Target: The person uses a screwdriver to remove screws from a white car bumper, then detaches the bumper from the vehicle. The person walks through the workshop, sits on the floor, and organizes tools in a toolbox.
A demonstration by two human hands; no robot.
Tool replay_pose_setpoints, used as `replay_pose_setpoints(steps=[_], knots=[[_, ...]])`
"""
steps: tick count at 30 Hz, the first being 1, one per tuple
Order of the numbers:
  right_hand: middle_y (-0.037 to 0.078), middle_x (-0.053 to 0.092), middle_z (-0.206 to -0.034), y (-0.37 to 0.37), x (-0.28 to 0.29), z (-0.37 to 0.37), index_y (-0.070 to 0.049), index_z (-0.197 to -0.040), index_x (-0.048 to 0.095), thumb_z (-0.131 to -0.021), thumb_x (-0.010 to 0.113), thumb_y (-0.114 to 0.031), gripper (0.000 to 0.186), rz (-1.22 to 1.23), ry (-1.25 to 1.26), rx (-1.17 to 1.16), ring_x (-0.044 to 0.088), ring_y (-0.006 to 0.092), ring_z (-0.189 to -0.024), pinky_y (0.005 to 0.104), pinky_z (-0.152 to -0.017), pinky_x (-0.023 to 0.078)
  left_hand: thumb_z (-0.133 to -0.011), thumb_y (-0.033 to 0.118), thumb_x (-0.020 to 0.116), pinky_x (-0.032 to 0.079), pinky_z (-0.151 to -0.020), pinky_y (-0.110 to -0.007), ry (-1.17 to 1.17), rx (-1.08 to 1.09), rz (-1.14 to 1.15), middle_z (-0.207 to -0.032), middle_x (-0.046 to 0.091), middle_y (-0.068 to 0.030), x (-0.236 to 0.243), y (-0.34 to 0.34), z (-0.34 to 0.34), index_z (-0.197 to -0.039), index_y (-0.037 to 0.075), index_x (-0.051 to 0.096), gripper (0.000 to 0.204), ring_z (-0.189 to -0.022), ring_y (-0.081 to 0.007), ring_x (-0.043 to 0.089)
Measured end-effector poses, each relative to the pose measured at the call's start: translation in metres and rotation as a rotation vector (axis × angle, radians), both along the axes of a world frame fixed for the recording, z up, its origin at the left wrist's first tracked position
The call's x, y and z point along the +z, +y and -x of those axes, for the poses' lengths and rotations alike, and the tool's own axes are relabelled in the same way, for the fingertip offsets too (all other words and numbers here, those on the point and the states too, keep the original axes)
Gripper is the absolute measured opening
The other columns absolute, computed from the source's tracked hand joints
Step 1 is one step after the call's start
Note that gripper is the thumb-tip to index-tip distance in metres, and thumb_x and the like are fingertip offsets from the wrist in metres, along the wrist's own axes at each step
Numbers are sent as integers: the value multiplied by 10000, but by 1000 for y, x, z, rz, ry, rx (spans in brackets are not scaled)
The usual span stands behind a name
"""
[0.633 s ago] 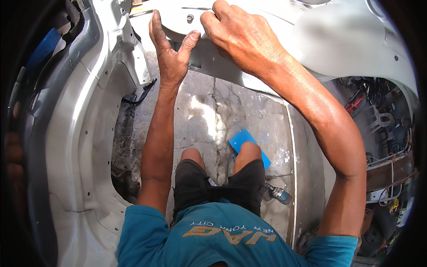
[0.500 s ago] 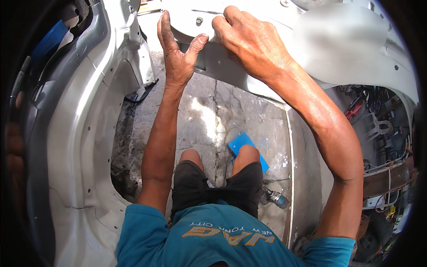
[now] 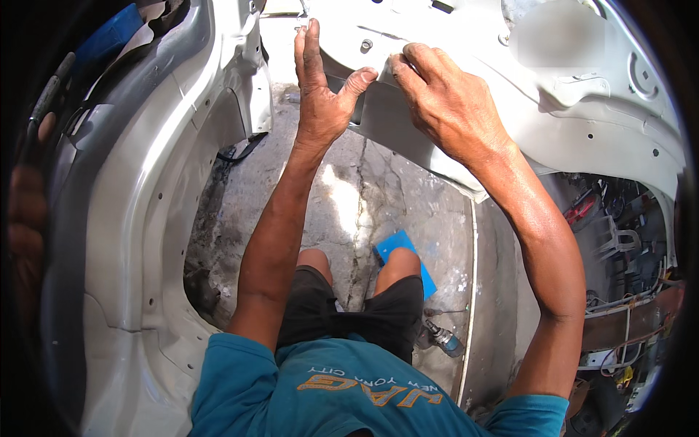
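A white car door panel (image 3: 466, 36) with holes and cutouts spans the top of the view. My left hand (image 3: 324, 105) is raised at its lower left edge, fingers up and thumb spread to the right. That hand is open, and whether its fingertips touch the metal is hard to tell. Just to the right, my right hand (image 3: 455, 105) has its fingers curled at the panel. Those fingers are closed, their tips close to my left thumb. Whatever they pinch, if anything, is hidden. A small round hole or plug (image 3: 366, 46) shows on the panel above and between the hands.
The pale car body frame (image 3: 138, 218) curves along the left. On the concrete floor (image 3: 342, 197) lie a flat blue object (image 3: 426, 280) by my knee and a power tool (image 3: 445, 339). A white plastic chair (image 3: 617, 237) stands far right among clutter.
The view has shifted, so the panel and both hands sit lower and farther right in the picture. Both hands keep nearly the same pose.
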State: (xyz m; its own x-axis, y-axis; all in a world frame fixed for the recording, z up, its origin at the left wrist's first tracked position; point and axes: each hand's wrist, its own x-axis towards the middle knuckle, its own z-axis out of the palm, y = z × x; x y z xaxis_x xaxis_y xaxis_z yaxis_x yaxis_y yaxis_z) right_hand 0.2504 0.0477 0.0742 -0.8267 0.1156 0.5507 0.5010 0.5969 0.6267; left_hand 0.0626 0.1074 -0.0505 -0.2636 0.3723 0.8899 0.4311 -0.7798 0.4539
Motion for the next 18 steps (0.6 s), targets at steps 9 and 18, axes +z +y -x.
replay_pose_setpoints(steps=[9, 18], knots=[[86, 541, -998, -6, 4, 5, -9, -993, 619, -834, 680, -114, 200, 50, 22, -64, 650, 190, -922, 284, -619, 618, -827, 468, 833, 275, -1209, -604, 2, 9, 43, -1655, 83, -280, 2, -5, 0, -1653, 224, 122, 1116, -1539, -436, 182], [71, 498, -905, 2, -4, 3, -44, -928, 564, -820, 683, -101, 170, 97, 89, -72, 614, 184, -803, 296, -569, 560, -834, 371, 847, 247, -1223, -583, -27, -5, 115, -1662, 115, -279, 1, -10, -6, -1651, 176, 149, 1092, -1551, -423, 165]])
